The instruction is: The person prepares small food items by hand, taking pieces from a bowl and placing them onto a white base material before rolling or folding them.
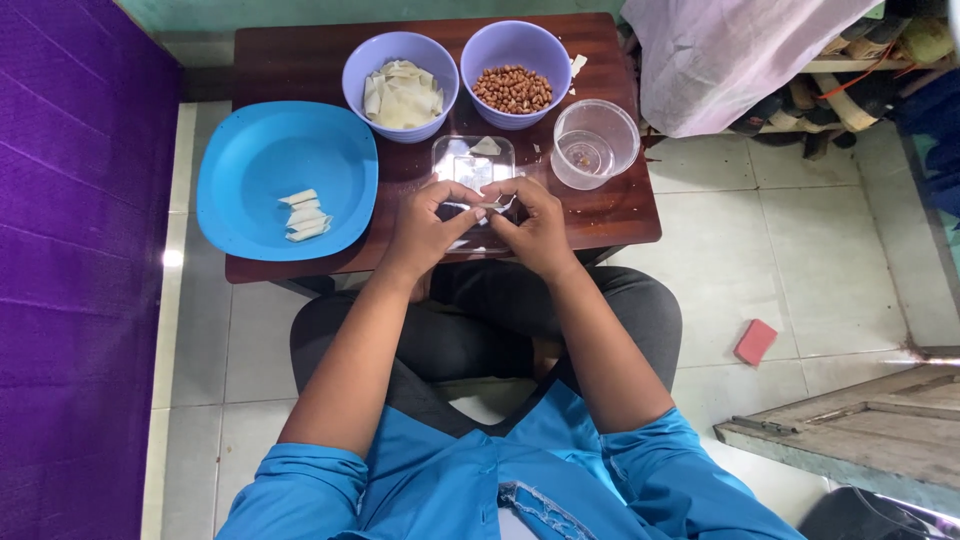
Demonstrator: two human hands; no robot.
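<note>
Low brown table (610, 215), frame centre: left hand (425, 232) and right hand (540, 232) pinch closed on a small wrapper (491, 205); it looks thin, soft, easily torn, best held at edges.

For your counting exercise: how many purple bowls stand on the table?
2: the wrapper bowl at the back left, the peanut bowl right beside it. None seems hidden.

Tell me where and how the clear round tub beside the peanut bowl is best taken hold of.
Grip the tub by its rim and upper wall, coming from above on its right side. It stands upright and open with little inside, so the wall is free to pinch. The peanut bowl crowds its upper left and the clear tray its left, while the right, near the table edge, is open. The right hand is nearer.
</note>
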